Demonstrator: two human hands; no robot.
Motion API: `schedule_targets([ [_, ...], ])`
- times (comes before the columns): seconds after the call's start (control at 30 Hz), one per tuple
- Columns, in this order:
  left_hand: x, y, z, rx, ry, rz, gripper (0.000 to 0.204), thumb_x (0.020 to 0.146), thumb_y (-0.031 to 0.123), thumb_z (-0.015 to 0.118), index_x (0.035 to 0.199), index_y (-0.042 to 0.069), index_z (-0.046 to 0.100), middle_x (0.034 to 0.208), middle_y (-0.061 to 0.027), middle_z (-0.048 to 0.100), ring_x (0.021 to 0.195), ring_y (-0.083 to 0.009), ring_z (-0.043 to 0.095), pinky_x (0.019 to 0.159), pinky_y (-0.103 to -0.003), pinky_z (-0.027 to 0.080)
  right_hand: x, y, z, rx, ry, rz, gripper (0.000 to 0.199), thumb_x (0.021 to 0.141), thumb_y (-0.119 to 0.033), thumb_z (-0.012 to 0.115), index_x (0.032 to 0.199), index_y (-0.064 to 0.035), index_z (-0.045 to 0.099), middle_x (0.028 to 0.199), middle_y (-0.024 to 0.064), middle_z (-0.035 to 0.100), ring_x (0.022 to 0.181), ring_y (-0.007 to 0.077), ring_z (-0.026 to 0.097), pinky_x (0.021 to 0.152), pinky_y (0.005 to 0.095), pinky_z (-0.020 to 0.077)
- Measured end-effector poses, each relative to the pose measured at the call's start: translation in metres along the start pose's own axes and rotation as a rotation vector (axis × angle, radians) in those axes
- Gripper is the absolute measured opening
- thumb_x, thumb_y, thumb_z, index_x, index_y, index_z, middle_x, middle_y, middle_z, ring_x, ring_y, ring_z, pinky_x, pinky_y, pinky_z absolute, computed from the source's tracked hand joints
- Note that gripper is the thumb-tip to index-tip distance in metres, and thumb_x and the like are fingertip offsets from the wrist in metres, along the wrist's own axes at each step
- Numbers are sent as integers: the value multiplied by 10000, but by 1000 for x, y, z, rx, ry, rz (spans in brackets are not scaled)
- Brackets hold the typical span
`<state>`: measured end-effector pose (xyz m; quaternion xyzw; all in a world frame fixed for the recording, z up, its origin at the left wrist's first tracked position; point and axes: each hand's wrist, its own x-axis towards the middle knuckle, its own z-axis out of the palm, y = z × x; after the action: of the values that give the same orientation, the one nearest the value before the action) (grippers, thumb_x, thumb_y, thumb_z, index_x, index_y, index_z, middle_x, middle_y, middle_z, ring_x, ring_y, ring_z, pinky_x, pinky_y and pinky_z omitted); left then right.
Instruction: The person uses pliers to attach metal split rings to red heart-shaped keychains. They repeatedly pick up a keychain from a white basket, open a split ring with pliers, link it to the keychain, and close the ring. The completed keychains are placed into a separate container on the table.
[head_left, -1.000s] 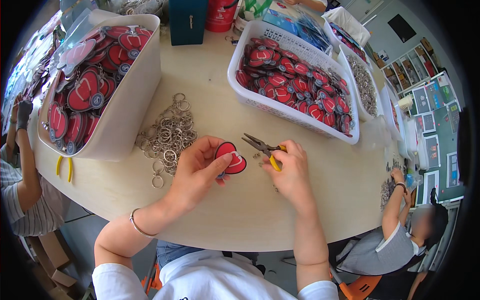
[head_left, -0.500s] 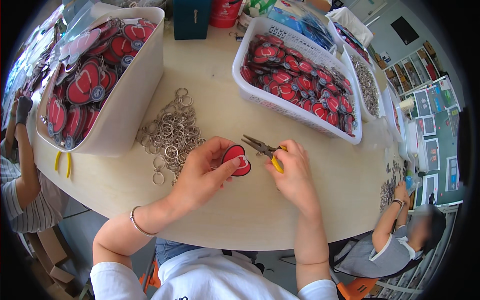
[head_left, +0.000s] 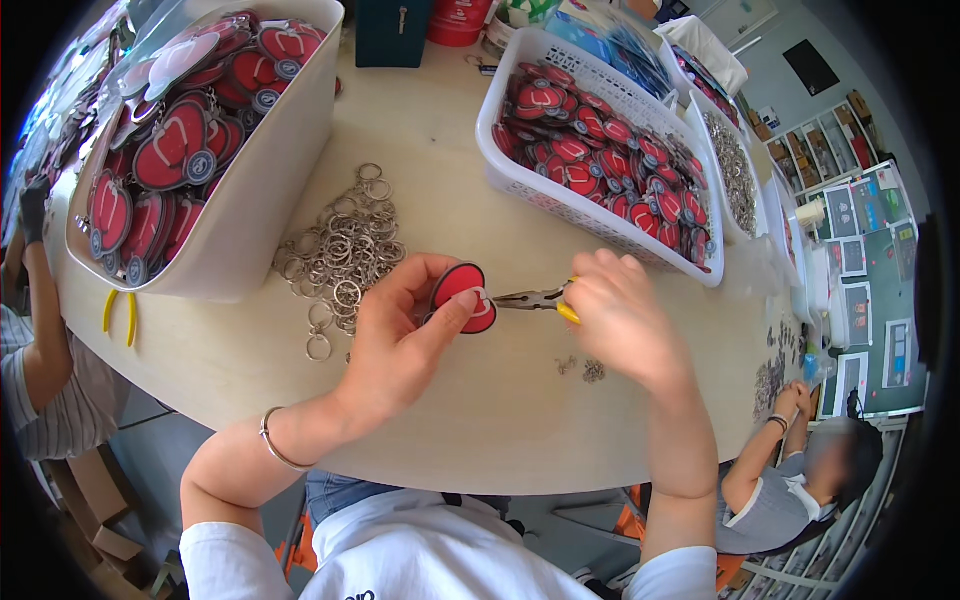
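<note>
Now the pliers (head_left: 535,299) are in! A second ago their parted jaws pointed up toward 11 o'clock, apart from the red tag (head_left: 482,320); now they lie nearly level, tips at its 3 o'clock edge, looking almost shut. Whether they pinch anything, I cannot tell. Mid-clock sits that tag, held above the desk (head_left: 520,425), with the left grip (head_left: 405,312) closed on it, thumb across its face. The right grip (head_left: 622,315), at 3, is wrapped around the yellow handles and has rolled over, back of the hand up. That turn uncovers small metal bits (head_left: 594,371) at 4.

Edges, then: the basket (head_left: 600,203) wall runs close beyond the right knuckles toward 2, ring pile (head_left: 340,245) and white bin (head_left: 275,200) crowd 10, and the desk's front rim curves past 6. Room opens toward 12, between bin and basket, and at 6 between the forearms.
</note>
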<state>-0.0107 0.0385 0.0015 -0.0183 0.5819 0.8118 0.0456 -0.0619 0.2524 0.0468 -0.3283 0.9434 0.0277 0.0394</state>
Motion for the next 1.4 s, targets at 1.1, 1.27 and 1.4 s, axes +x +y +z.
schedule_targets([
  [1.1, -9, -6, 2, 137, -175, -7, 175, 902, 23, 612, 1058, -13, 542, 905, -39, 605, 807, -62, 571, 637, -196, 473, 3, -26, -8, 1245, -50, 280, 152, 777, -100, 739, 797, 29, 661, 920, 28, 502, 785, 113, 486, 690, 255, 394],
  [1.27, -8, -7, 2, 107, -175, 2, 172, 890, 12, 627, 1042, -8, 549, 898, -33, 605, 818, -65, 576, 682, -205, 480, 4, -23, -2, 1297, -50, 245, 140, 790, -91, 721, 814, 35, 666, 906, 53, 529, 763, 132, 539, 698, 270, 434],
  [1.4, -8, -14, 1, 154, -182, 118, 185, 855, 0, 669, 1007, 1, 563, 886, -24, 604, 821, -80, 585, 710, -227, 497, 3, -19, 8, 1389, -77, 195, 145, 788, -94, 725, 806, 33, 657, 903, 46, 533, 765, 125, 542, 700, 273, 438],
])
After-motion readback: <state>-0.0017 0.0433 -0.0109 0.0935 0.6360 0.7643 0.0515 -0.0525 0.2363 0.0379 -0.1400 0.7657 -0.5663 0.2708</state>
